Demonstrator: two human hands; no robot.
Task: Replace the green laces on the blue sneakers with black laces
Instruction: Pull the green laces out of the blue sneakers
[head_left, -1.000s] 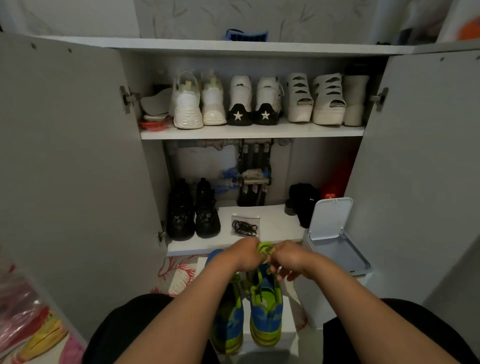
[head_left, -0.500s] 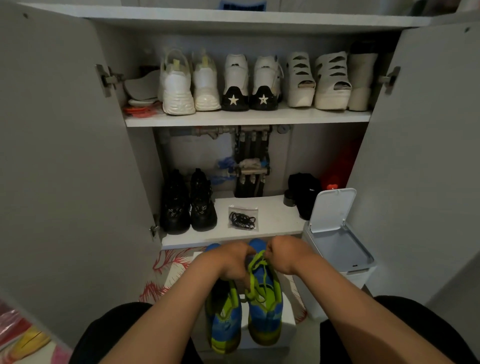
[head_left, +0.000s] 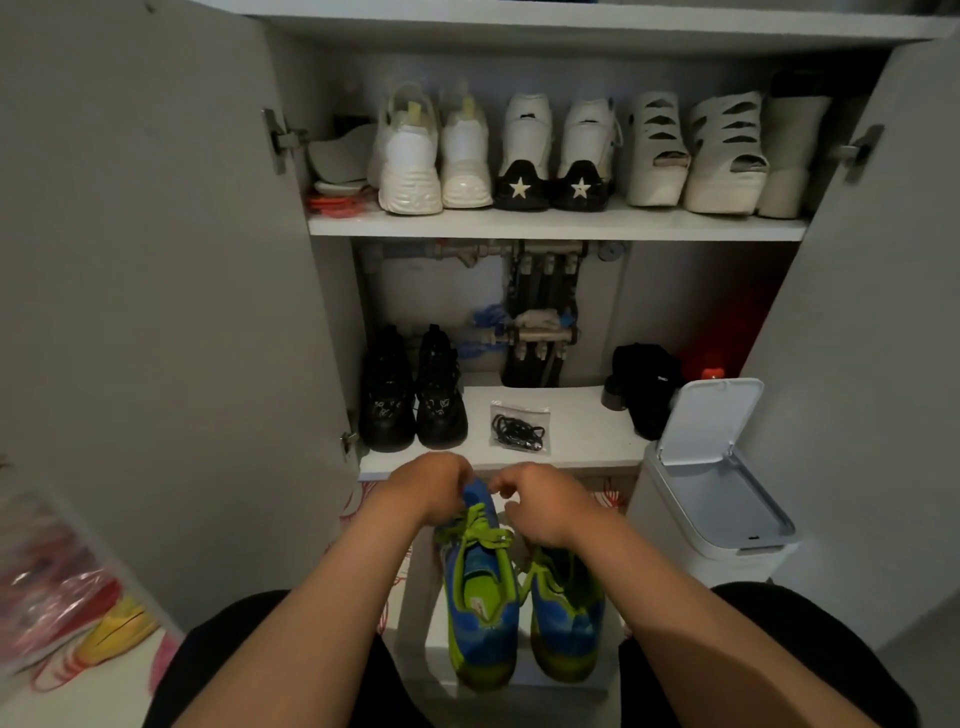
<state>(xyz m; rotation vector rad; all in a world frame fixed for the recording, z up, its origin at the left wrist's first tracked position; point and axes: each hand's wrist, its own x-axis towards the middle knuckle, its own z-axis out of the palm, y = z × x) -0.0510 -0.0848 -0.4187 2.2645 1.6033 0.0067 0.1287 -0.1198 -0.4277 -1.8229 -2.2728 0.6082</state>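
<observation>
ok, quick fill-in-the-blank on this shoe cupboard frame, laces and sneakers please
1. The black laces lie bagged on the ___ shelf.
2. The blue sneakers are laced in ___.
3. The white bin's lid stands ___.
4. The black boots stand ___ of the bagged laces.

Missing words: lower; green; open; left

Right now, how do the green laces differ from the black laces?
The green laces are threaded through the blue sneakers; the black laces lie bundled in a clear bag on the lower shelf. The left hand pinches the green laces; nothing touches the black laces. Both are shoelaces.
</observation>
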